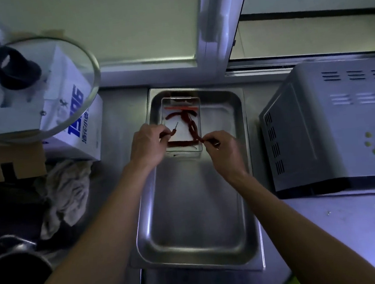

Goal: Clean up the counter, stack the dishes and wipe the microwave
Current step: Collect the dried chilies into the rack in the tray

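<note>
The counter clear-up is in hand: the left hand and right hand each pinch a dried red chili over the small tray nested in the large steel pan; next, likely release them inside

Dim frame, cool bluish-green cast throughout. The lower left of the frame is lost in near-black shadow. Soft glare is seen on the steel tray at centre and on the glass lid at upper left. The counter at lower right is lit pale blue. Motion blur is noted across the upper frame and on both hands. Straight lines are bowed at the edges by wide-angle distortion. Fine detail is soft everywhere.
</note>
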### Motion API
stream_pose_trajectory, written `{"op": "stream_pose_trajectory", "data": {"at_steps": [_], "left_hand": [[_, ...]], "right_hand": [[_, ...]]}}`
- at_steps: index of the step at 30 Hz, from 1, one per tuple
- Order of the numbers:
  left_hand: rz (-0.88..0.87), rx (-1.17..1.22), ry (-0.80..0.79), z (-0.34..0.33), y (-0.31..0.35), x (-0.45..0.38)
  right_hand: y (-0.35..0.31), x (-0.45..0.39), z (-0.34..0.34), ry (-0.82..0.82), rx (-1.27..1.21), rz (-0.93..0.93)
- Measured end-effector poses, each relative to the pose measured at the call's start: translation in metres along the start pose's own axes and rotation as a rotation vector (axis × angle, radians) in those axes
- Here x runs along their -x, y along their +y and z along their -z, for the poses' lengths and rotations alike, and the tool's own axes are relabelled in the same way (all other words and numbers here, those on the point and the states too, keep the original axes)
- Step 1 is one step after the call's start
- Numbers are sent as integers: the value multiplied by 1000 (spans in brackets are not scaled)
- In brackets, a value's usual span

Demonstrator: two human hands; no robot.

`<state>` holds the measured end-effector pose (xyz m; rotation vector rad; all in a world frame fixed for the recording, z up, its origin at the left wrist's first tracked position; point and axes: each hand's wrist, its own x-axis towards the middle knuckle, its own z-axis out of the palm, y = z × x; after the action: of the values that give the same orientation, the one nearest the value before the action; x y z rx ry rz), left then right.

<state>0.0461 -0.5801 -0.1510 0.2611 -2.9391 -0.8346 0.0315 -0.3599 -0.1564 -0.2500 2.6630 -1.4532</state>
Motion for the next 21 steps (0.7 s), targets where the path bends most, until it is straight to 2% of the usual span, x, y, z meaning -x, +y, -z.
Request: {"op": "stream_pose_trajectory", "data": {"at_steps": [14,21], "left_hand": [[-110,-68,-58,-51,4,-47],[-86,-77,23,-54,-6,-42]], "right_hand": [[35,-43,-3,57,-46,-76],[37,-48,-5,47,-32,-62]]}}
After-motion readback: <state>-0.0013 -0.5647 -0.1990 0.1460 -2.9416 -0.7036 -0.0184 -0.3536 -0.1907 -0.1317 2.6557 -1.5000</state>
